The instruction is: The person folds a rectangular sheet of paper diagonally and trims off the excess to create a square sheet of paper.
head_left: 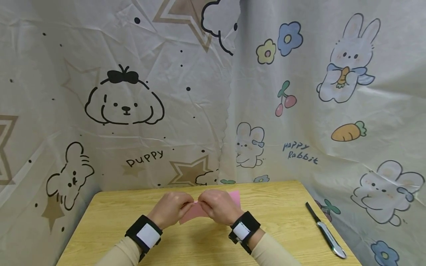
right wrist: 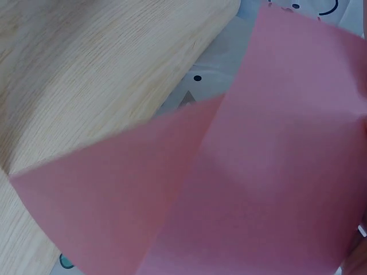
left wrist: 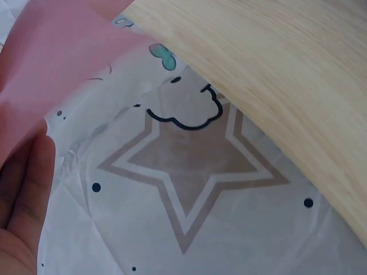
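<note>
A sheet of pink paper [head_left: 194, 211] is held up over the middle of the wooden table by both hands, which are close together at its upper edge. My left hand [head_left: 173, 207] pinches it between thumb and curled fingers. Beside it, my right hand [head_left: 219, 205] pinches the same edge, and a corner of the sheet stands up behind that hand. In the right wrist view the pink paper [right wrist: 275, 154] shows a slanting line with a flap on its left. The left wrist view has the left hand [left wrist: 23, 200] at the side, partly behind the paper [left wrist: 51, 51].
A knife-like tool [head_left: 326, 231] with a black and silver handle lies along the right edge of the wooden table [head_left: 273, 221]. Cloth curtains [head_left: 186, 122] with puppy and rabbit drawings hang behind the table and at both sides.
</note>
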Demonstrator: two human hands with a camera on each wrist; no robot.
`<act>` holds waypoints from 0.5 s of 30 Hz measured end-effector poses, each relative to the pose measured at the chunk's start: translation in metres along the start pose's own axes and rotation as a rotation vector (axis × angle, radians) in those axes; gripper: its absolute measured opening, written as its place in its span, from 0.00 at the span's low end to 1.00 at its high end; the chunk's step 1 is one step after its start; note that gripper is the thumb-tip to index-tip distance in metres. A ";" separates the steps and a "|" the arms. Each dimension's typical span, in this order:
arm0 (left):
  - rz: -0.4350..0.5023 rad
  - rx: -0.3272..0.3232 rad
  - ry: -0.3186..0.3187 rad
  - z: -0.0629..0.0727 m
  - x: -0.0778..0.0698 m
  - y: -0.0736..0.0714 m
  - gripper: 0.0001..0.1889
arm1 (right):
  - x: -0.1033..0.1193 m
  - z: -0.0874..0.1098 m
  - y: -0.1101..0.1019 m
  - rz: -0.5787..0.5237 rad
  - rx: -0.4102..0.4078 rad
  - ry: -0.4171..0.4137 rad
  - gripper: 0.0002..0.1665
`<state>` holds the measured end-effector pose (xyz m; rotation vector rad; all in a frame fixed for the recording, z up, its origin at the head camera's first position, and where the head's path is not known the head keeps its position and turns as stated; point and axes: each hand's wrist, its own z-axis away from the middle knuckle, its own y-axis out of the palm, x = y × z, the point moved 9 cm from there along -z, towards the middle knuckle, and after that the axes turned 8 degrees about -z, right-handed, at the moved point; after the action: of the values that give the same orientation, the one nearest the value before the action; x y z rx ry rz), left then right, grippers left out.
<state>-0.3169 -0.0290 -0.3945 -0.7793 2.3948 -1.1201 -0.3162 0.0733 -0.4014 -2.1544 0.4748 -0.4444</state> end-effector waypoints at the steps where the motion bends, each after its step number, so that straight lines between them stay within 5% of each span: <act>1: -0.001 -0.007 -0.002 0.000 0.000 0.000 0.05 | -0.001 0.001 0.000 -0.002 0.005 0.007 0.02; 9: -0.066 -0.073 0.036 0.005 -0.001 -0.004 0.06 | -0.019 0.013 -0.009 0.034 -0.004 0.079 0.04; 15: -0.091 -0.059 0.016 0.001 -0.003 -0.002 0.05 | -0.018 0.015 -0.013 0.057 -0.021 0.067 0.03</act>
<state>-0.3129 -0.0288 -0.3934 -0.9101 2.4379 -1.0982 -0.3222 0.0989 -0.4016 -2.1454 0.5794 -0.4834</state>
